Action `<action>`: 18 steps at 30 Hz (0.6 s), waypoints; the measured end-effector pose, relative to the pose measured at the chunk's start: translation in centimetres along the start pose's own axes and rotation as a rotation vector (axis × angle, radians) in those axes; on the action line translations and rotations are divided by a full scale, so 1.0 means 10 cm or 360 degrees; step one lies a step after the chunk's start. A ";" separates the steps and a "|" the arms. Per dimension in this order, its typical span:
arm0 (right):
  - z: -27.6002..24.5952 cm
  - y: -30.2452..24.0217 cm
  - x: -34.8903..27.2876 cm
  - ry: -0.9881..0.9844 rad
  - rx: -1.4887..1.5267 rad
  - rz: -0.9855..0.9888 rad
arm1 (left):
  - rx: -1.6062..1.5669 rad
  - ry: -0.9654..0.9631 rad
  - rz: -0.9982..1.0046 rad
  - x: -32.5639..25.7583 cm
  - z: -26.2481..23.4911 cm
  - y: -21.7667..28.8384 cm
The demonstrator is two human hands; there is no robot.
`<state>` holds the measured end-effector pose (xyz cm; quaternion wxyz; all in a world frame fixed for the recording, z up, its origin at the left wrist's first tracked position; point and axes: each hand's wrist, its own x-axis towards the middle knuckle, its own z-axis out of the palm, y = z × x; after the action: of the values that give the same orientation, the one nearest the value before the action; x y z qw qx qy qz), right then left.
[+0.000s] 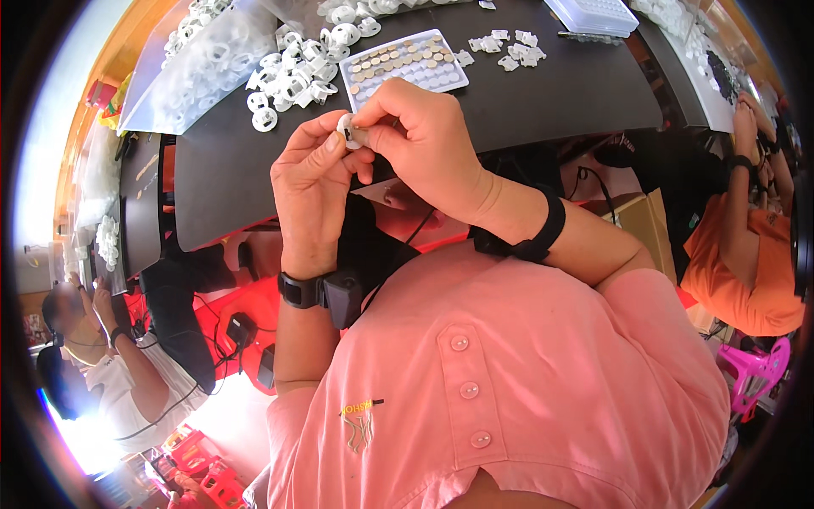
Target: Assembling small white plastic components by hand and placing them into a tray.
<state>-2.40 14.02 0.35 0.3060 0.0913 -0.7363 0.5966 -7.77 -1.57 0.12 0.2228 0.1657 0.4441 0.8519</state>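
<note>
A small round white plastic part (345, 127) with a dark slot is pinched between the thumb and fingers of my left hand (309, 182). My right hand (428, 144) meets it from the right, thumb and forefinger closed together against the part's side. Whatever lies between those right fingertips is too small and covered to make out. Just beyond my hands lies a white tray (455, 83) with rows of small round metal discs (407, 55) in its pockets. Left of the tray, similar white plastic parts (297, 75) are heaped on the dark table (560, 97).
A clear plastic bag (208, 81) full of white parts stands at the far left. Small white clips (523, 53) lie right of the tray. Stacked trays (593, 15) sit at the far right edge. Other people work at both sides, one in an orange shirt (733, 263).
</note>
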 end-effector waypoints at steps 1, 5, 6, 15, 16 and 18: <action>-0.01 -0.04 0.01 -0.0067 0.0239 0.0272 | 0.0012 -0.0008 0.0018 0.01 -0.01 0.00; -0.05 -0.12 0.07 -0.0111 0.0324 0.0434 | 0.0011 -0.0020 0.0016 0.01 -0.02 -0.01; -0.06 -0.09 0.09 -0.0150 0.0473 0.0521 | 0.0019 -0.0006 0.0023 0.01 0.00 -0.01; -0.16 -0.11 0.23 -0.0299 0.0617 0.0797 | -0.0043 -0.0015 0.0005 0.00 0.01 0.00; -0.17 -0.11 0.24 -0.0288 0.0620 0.0860 | -0.0050 -0.0022 -0.0008 0.00 0.02 -0.01; -0.17 -0.09 0.29 -0.0324 0.0628 0.0899 | -0.0005 -0.0003 0.0004 0.00 0.01 -0.01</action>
<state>-3.68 16.02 2.91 0.0306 0.0003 -0.6299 0.7761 -7.64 -1.45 0.10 0.2224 0.1666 0.4423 0.8528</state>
